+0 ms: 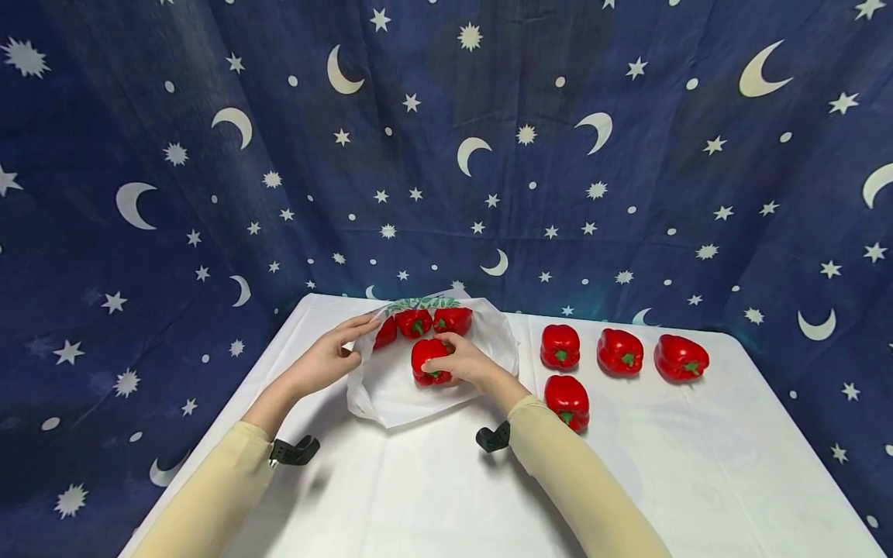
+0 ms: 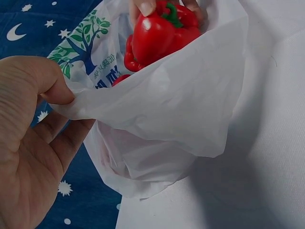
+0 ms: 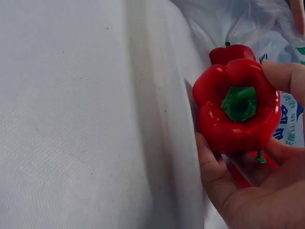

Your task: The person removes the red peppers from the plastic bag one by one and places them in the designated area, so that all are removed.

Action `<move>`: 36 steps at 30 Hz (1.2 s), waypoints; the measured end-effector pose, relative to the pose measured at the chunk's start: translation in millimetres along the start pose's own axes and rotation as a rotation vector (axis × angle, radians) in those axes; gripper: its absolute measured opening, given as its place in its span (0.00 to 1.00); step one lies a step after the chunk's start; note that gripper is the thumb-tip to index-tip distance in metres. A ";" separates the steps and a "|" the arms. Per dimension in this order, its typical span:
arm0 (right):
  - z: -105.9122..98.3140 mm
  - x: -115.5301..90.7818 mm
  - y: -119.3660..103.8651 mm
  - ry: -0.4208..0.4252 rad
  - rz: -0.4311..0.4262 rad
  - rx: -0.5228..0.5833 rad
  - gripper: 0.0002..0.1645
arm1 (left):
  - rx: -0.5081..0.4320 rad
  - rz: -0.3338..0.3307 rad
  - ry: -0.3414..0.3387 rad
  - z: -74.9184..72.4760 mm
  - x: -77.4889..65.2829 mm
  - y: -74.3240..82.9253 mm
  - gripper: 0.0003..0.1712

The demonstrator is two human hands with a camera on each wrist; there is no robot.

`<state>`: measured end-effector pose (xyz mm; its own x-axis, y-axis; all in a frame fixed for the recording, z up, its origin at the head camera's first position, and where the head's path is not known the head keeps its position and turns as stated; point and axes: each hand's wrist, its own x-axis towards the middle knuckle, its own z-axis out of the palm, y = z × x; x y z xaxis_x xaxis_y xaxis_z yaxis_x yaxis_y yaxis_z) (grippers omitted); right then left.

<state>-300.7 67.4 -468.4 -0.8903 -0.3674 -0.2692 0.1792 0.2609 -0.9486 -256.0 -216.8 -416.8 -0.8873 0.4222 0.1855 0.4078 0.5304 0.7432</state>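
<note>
My right hand [image 1: 469,361] grips a red bell pepper [image 1: 422,356] over the mouth of a white plastic bag [image 1: 391,394]. In the right wrist view that pepper's green stem [image 3: 240,102] faces the camera, with thumb and fingers around its sides. Behind it, more red bell peppers [image 1: 414,323] lie inside the bag. My left hand [image 1: 322,363] pinches the bag's edge between thumb and fingers, holding it spread. The left wrist view shows a green and blue tree print [image 2: 88,38] on the bag's inner side.
To the right of the bag, several red bell peppers [image 1: 619,352] lie on the white-covered table [image 1: 698,473]. The nearest pepper [image 1: 567,403] sits beside my right forearm. A dark blue curtain [image 1: 432,155] with moons and stars hangs behind the table.
</note>
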 end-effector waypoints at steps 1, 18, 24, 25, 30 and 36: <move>-0.4 -1.1 -1.3 0.009 0.000 -0.010 0.51 | 0.004 -0.001 0.000 0.1 0.3 -0.6 0.39; -31.2 -44.1 -33.6 0.008 0.034 -0.010 0.49 | 0.012 0.014 0.007 -1.1 0.8 -3.1 0.39; -51.2 -60.5 -36.9 0.006 0.048 0.007 0.51 | 0.025 0.006 0.012 -1.0 -1.7 -5.6 0.40; -55.5 -63.2 -37.2 0.006 0.045 0.015 0.51 | 0.023 0.006 0.013 -0.9 -1.8 -5.5 0.40; -80.4 -78.6 -38.3 0.017 0.017 0.055 0.48 | 0.004 0.005 0.004 0.0 0.4 -3.7 0.39; -107.6 -98.1 -41.4 0.053 0.016 0.068 0.50 | -0.006 0.007 0.010 0.1 1.2 -6.9 0.39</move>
<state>-265.8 188.7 -384.8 -0.9078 -0.3149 -0.2769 0.2200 0.2045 -0.9538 -259.8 -219.9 -421.8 -0.8865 0.4184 0.1977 0.4131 0.5230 0.7455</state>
